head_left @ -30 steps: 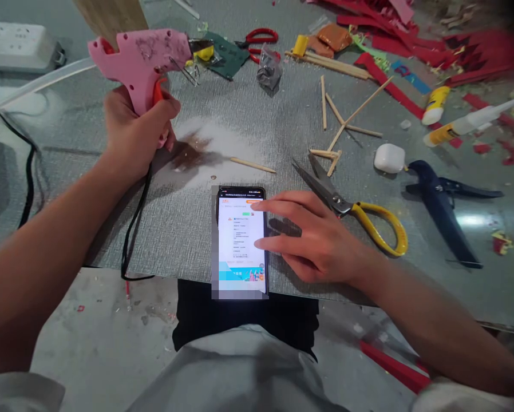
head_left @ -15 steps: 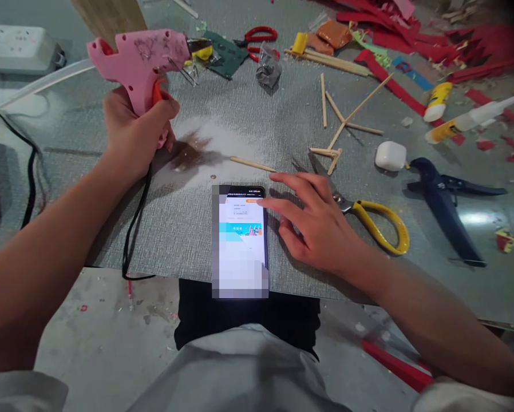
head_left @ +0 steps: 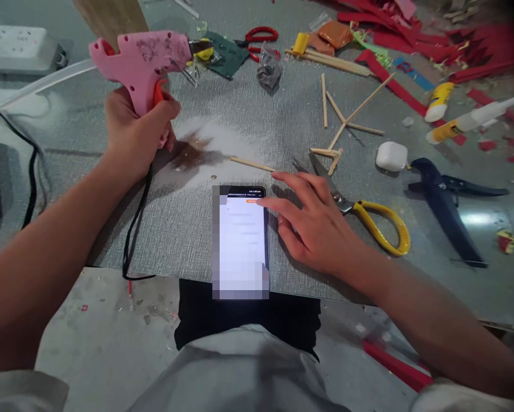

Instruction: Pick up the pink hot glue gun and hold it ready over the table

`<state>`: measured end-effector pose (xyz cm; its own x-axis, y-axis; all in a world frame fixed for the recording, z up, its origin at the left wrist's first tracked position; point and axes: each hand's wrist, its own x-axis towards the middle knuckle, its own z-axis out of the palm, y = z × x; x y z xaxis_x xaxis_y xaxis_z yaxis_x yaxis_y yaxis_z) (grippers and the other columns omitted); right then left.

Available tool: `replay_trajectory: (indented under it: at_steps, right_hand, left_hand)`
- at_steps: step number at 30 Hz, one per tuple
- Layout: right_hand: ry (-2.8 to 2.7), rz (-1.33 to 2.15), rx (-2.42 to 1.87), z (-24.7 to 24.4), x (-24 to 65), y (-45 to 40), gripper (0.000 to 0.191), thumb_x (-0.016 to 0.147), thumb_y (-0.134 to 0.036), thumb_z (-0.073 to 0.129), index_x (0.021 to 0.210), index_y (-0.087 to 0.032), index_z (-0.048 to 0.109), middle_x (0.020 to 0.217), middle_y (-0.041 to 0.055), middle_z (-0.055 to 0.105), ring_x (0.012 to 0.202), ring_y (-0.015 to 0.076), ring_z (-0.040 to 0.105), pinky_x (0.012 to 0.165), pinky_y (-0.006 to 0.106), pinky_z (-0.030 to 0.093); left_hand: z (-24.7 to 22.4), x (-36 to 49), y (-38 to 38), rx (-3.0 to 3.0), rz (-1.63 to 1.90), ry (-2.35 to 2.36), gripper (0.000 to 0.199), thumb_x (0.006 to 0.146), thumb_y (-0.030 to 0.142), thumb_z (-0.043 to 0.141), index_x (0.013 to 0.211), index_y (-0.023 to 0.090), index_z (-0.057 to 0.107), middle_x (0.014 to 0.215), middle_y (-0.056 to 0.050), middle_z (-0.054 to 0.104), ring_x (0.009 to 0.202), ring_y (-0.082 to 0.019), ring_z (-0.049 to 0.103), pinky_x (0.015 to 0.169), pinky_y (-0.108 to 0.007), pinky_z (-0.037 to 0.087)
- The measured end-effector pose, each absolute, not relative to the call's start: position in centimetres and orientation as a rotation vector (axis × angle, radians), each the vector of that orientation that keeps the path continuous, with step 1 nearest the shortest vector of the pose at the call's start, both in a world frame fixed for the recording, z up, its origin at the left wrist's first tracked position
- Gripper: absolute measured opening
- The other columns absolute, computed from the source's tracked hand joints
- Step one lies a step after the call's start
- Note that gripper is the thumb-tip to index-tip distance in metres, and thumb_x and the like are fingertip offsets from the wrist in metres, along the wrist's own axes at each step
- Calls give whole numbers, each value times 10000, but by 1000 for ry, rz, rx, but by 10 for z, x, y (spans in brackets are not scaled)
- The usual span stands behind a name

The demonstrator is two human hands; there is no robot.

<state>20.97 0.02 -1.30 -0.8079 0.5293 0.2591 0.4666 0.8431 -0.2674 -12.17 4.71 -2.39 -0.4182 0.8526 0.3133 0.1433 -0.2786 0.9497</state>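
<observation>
- Single head view, looking forward and steeply down from above the person's lap.
- Close range: table (head_left: 248,131) edge fills mid-frame, floor (head_left: 106,332) below.
- No second view; no overlap.

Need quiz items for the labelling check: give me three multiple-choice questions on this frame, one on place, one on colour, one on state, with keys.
1. Where does the phone lie?
A. at the near table edge, left of the right hand
B. beside the power strip
C. on the floor

2. What colour are the handles of the scissors beside the right hand?
A. red
B. yellow
C. blue

3. What is the left hand doing?
A. resting flat on the table
B. gripping the pink glue gun lifted off the table
C. holding a stick

Key: 1 A, the phone sits at the table edge with the fingertips at its top right; 2 B, the loops are yellow; 3 B, the fingers wrap the gun's grip.
</observation>
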Motion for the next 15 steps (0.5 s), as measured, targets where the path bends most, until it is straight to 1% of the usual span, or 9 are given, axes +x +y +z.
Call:
replay_trajectory:
  at_steps: [5, 9, 11, 13, 15]
  right_hand:
    - [-2632, 241, -678, -13, 212, 1, 466, 909, -75, 561, 1344, -230, 624, 1525, 143, 546, 1375, 348, 474, 1136, 608, 478]
    - [-2600, 211, -576, -11, 215, 3, 361, 895, -73, 569, 1199, -217, 701, 1481, 138, 584, 1347, 339, 500, 1106, 586, 502]
    - [-2608, 207, -552, -9, 215, 2, 331, 891, -81, 585, 1162, -211, 724, 1486, 143, 581, 1353, 346, 492, 1097, 587, 504]
    - [-2643, 232, -532, -8, 214, 0, 351, 888, -90, 601, 1186, -223, 731, 1528, 135, 554, 1384, 351, 470, 1112, 597, 492]
    - [-2710, 278, -494, -7, 214, -2, 412, 895, -104, 597, 1263, -249, 714, 1592, 116, 500, 1435, 349, 433, 1145, 600, 468]
  left_hand:
    - [-23, -120, 46, 1251, 1757, 1431, 222, 714, 30, 663, 604, 219, 624, 419, 88, 428, 289, -62, 286, 261, -239, 335]
    - [-23, -120, 46, 1248, 1755, 1424, 244, 728, 18, 669, 616, 231, 629, 446, 92, 441, 305, -59, 295, 260, -221, 361]
    - [-23, -120, 46, 1242, 1757, 1441, 240, 712, 29, 671, 603, 240, 638, 433, 94, 432, 296, -62, 294, 249, -227, 350]
    - [-22, -120, 47, 1234, 1753, 1464, 231, 693, 52, 677, 581, 252, 641, 413, 92, 416, 287, -70, 291, 240, -246, 336]
    - [-22, -119, 47, 1228, 1751, 1473, 221, 678, 78, 688, 567, 264, 641, 409, 85, 416, 291, -78, 289, 243, -266, 332]
